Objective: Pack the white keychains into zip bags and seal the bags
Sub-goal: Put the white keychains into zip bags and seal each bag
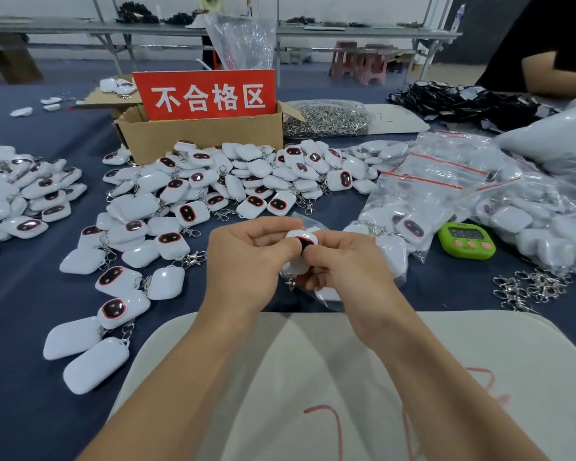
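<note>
Both of this person's hands are drawn close together just above the near edge of the blue-covered table (30,327). The left hand (246,257) and right hand (350,267) each pinch one white keychain (300,238), and the right thumb lies across its dark face. A clear zip bag (326,297) is bunched around and under their fingers, and from here I cannot tell whether the keychain is fully inside or only at the mouth. That is the first worry. If the body or its metal clasp (290,281), which hangs below the fingers, sits across the zip strip when it is pressed, the seal will likely gape or the film may snag. The plastic looks thin and slippery, so a loosened pinch could drop the piece into the loose pile of keychains (233,181) right in front, and a checked one would be lost among the unpacked. The stack of empty zip bags (446,174) lies close on the right, partly over other keychains, so an elbow sweep might drag them off or mix them with the filled bags (529,224) beyond. The green timer (467,240) and the scattered spare clasps (529,289) also lie within reach of the right forearm. The cardboard box (200,138) with the red sign (207,94) stands well behind the pile, so a careless toss could put a good piece in it.
</note>
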Motion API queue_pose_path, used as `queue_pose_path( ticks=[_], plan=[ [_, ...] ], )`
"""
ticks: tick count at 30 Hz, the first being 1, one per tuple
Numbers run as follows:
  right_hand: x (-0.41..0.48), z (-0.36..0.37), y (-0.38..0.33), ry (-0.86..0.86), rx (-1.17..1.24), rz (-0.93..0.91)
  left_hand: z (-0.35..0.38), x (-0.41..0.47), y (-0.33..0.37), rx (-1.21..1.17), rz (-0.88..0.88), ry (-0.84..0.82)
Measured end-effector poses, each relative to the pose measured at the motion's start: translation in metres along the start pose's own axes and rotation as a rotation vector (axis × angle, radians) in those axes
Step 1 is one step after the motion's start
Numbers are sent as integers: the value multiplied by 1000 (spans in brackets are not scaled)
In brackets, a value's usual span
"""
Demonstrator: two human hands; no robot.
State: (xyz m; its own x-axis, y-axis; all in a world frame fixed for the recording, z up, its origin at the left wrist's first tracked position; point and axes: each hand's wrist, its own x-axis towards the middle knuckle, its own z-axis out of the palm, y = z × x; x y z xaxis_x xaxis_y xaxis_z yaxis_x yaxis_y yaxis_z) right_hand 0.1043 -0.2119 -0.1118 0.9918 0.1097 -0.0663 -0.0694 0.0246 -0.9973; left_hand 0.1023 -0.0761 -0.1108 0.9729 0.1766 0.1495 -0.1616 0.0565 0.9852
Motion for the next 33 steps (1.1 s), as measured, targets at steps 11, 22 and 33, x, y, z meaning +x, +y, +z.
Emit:
queue_pose_path(
  ticks=[11,22,33],
  plan=[
    [-1,0,-2,44,80,-41,2,2,1,-72,25,-26],
    [-8,1,-8,170,99,-143,-2,5,-2,-82,27,19],
    [-5,-5,-3,341,-324,-496,0,-5,-10,611,223,101]
  ],
)
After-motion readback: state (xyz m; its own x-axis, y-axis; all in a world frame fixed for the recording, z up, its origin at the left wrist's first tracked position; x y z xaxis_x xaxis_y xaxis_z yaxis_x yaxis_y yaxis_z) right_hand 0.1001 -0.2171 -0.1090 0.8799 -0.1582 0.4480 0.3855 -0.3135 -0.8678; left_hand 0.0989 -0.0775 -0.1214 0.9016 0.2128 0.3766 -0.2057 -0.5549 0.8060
